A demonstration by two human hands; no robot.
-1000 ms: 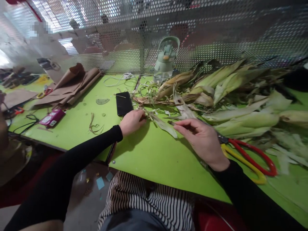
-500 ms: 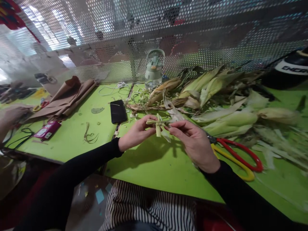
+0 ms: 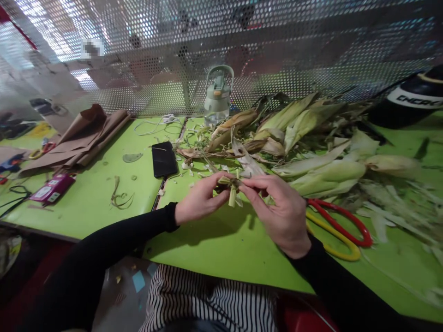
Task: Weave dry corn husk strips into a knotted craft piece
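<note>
Between my two hands, just above the green table [image 3: 204,251], is a small cross-shaped piece of folded corn husk [image 3: 233,195]. My left hand [image 3: 202,197] pinches its left side between thumb and fingers. On the other side, the thumb and forefinger of my right hand [image 3: 278,207] are closed on the piece near its middle. Fingers partly hide the centre of the folds. Close to my right wrist lie scissors [image 3: 341,223] with one red and one yellow handle loop; their blades are hidden behind the hand and husks.
Corn husks [image 3: 321,175] are heaped at the back and right. A clear bottle [image 3: 217,103] stands behind, against a perforated metal screen [image 3: 155,69]. Leftward lie a black phone [image 3: 164,160], brown paper [image 3: 76,138] and a purple box [image 3: 53,189]. A black bottle [image 3: 408,103] is far right.
Both hands have turned the husk piece slightly, and my right fingers have come closer to its centre. The view has shifted a little to the right. A person's hand at the far left is gone.
</note>
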